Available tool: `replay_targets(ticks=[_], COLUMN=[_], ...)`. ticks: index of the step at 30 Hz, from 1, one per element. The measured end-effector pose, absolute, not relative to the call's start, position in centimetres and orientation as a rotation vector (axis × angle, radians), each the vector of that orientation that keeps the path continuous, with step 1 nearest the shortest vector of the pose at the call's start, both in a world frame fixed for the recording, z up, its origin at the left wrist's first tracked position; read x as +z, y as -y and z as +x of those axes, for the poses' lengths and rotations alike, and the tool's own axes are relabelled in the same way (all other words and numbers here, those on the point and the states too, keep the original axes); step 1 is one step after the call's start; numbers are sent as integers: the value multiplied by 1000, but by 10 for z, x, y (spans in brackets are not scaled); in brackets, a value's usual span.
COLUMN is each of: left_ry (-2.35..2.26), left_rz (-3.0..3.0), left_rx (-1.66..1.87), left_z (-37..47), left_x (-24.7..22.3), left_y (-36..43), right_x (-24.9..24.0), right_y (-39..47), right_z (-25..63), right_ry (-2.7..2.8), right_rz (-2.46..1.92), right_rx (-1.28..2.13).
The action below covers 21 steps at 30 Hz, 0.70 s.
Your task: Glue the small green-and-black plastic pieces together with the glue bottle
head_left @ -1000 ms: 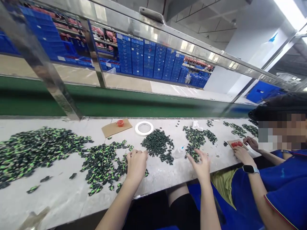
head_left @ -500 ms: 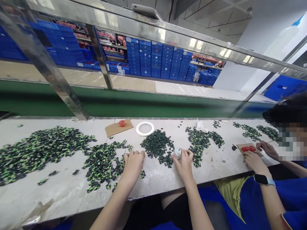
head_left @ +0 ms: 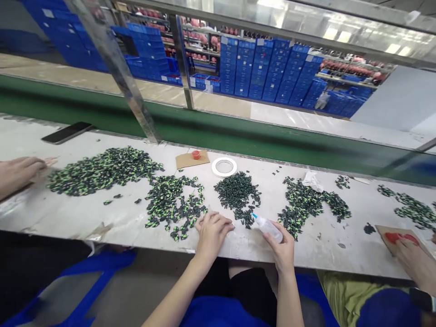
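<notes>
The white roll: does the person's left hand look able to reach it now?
Probably yes. The white roll lies beyond the left hand, and nothing tall stands between them; only the low pile of dark pieces lies near the way, and the hand could likely pass over it.

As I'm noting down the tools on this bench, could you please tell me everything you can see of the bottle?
The bottle is small, translucent and whitish, apparently plastic, narrowing to a slim blue tip. It is held in the fingers of the person's right hand, tilted well over above the table, its tip toward the person's left, beside the small dark pieces. Whether the tip touches any of them, and what is inside, I cannot tell.
</notes>
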<state>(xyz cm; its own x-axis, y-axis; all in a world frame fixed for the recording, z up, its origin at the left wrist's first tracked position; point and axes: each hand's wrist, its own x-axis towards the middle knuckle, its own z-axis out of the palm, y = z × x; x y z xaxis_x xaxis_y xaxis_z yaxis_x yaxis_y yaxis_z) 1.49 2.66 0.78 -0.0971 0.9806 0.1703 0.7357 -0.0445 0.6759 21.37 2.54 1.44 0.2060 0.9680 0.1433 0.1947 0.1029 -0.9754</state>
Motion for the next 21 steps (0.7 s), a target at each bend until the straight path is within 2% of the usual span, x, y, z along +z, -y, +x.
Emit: replay_targets(ticks=[11,21], left_ry=[-1759,-1798], left_rz=[1865,1790], left_rx=[897,939], left_z=[4,5], left_x=[1,-2], left_y=[-18,-22], right_x=[8,10], right_y=[-28,-27], right_z=[194,176], right_ry=[922,976], right_rz=[-1349,-1459], right_rx=[916,919])
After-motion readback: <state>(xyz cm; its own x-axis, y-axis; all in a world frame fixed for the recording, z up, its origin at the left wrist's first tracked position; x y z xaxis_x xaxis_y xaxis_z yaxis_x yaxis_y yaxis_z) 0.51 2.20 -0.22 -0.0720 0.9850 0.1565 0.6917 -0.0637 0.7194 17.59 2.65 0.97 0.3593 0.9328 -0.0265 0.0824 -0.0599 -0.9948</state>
